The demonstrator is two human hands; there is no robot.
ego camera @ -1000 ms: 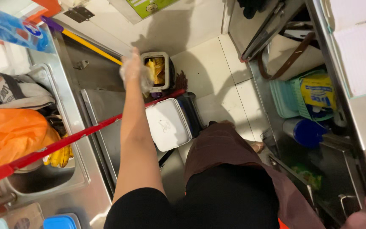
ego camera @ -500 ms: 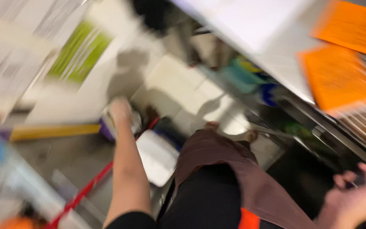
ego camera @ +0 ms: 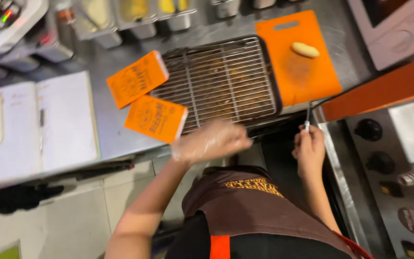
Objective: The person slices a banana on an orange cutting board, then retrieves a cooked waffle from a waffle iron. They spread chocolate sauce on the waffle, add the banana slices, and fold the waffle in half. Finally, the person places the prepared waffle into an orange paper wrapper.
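Stainless desk (ego camera: pixel 99 129) now fills the frame where floor and shelves showed a second ago. At centre, the gloved left hand (ego camera: pixel 210 142) hovers released, fingers spread, just below the wire rack (ego camera: pixel 219 81) and touching nothing. The right hand (ego camera: pixel 308 151) is clenched on a thin knife (ego camera: pixel 307 117) pointing toward the orange cutting board (ego camera: pixel 298 57), upper right.

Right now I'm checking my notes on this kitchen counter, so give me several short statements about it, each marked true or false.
1. The left hand wears a clear plastic glove. True.
2. The right hand grips a thin metal-handled tool. True.
3. The orange plastic cutting board is bare. False: a small pale piece of food lies on it.
4. The metal wire rack sits right of the cutting board. False: it sits left of it.
5. Two orange paper sleeves lie by the rack's left edge. True.
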